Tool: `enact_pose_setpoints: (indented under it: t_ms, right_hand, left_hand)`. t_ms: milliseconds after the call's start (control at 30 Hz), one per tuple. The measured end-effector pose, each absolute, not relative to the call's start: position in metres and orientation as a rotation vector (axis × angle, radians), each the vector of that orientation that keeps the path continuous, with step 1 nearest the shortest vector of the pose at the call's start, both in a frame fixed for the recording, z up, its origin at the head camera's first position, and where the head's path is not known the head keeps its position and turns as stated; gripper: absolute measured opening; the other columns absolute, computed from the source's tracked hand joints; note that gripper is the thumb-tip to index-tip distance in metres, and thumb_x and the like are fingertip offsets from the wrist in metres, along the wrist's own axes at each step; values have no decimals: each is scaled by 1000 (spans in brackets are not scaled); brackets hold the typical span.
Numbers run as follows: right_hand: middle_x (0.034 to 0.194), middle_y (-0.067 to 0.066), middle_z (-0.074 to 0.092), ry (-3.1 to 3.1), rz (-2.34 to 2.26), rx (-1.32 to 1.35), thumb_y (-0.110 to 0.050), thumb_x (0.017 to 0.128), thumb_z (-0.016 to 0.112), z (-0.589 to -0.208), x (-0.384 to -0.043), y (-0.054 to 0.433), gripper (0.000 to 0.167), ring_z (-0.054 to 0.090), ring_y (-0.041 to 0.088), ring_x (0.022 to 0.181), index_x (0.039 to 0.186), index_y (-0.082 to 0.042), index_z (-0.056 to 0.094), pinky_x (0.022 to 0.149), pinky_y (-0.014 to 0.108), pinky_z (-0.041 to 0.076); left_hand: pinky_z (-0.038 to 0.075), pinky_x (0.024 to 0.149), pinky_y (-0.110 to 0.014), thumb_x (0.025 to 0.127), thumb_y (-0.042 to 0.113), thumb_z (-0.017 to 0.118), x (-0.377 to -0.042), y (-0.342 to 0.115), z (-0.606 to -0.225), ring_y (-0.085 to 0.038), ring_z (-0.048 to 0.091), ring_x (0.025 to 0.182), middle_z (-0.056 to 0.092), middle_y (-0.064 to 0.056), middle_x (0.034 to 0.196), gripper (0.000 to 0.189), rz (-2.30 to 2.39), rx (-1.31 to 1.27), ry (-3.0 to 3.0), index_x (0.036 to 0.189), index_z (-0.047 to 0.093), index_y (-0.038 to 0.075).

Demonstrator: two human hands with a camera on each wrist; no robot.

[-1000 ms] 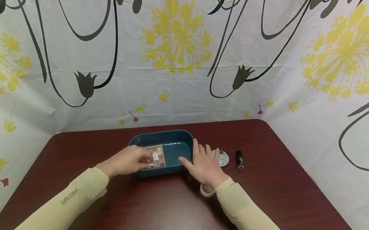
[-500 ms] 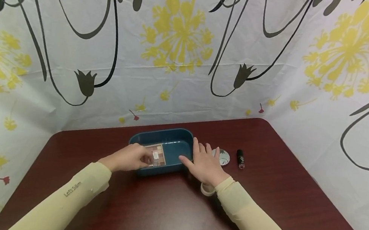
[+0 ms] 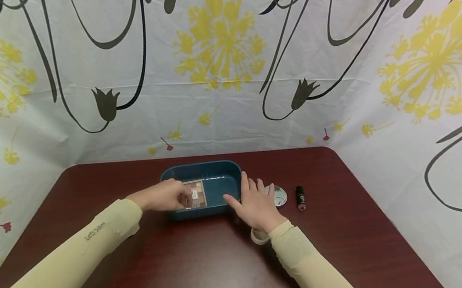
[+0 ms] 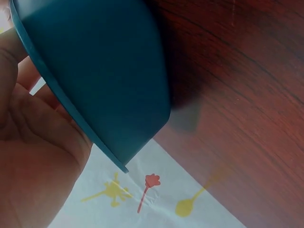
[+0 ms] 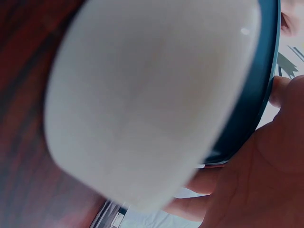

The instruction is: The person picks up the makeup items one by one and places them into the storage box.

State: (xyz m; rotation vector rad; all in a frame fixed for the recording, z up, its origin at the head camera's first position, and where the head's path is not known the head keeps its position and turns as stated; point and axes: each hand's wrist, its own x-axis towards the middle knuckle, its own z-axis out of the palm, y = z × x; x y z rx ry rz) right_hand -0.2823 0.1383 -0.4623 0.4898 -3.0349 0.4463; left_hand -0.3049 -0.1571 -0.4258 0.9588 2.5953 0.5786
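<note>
A dark blue plastic tub [image 3: 219, 189] stands on the table. An eyeshadow palette [image 3: 199, 189] with brown and beige squares lies in its left part, a pale label on top. My left hand [image 3: 164, 195] reaches over the left rim, thumb and fingers curled at the palette's left edge; the fingertips are partly hidden. In the left wrist view the palm is beside the tub's wall [image 4: 104, 80]. My right hand [image 3: 255, 206] rests at the right rim with fingers spread and fairly straight. Beneath its wrist sits a whitish round jar [image 3: 260, 237], large and blurred in the right wrist view.
Right of the right hand, a round silvery compact [image 3: 279, 197] lies partly behind the fingers. A small black tube [image 3: 300, 198] with a clear end lies beyond it. The reddish-brown table [image 3: 208, 265] meets a flower-printed white curtain [image 3: 215, 132] at the back and sides.
The left hand has shifted slightly at the palette, and its forearm has swung a little to the right. Right hand and tub stay in place.
</note>
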Motion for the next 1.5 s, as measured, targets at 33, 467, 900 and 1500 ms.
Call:
enact_pose_setpoints:
  t_ms: [33,467,900,1500]
  right_hand:
    - [160,16,33,-3034,447,490,-81,93,25,-462,-282,139,101,26,42,146,162,-9,10,112,72,5]
    - [159,16,35,-3036,435,488,-79,95,28,-460,-281,138,99,27,43,146,162,-8,11,111,73,8]
    - [159,17,35,-3038,438,478,-80,93,29,-461,-281,136,101,27,43,146,162,-8,13,111,73,7]
    - [161,16,32,-3056,454,480,-80,93,28,-463,-283,138,100,24,42,147,162,-10,8,112,72,3]
  left_hand:
    - [55,73,-28,88,3,75,-305,-157,-426,-5,63,77,69,12,86,22,583,952,2593,94,76,23]
    - [55,78,-29,93,10,72,-304,-156,-431,-6,65,83,72,6,95,15,631,986,2597,99,77,22]
    - [53,76,-32,97,21,70,-287,-156,-434,-8,60,85,69,12,95,12,818,964,2714,105,78,17]
    - [49,94,-49,96,28,71,-261,-152,-437,-22,51,118,59,-3,126,30,1058,736,3026,124,71,17]
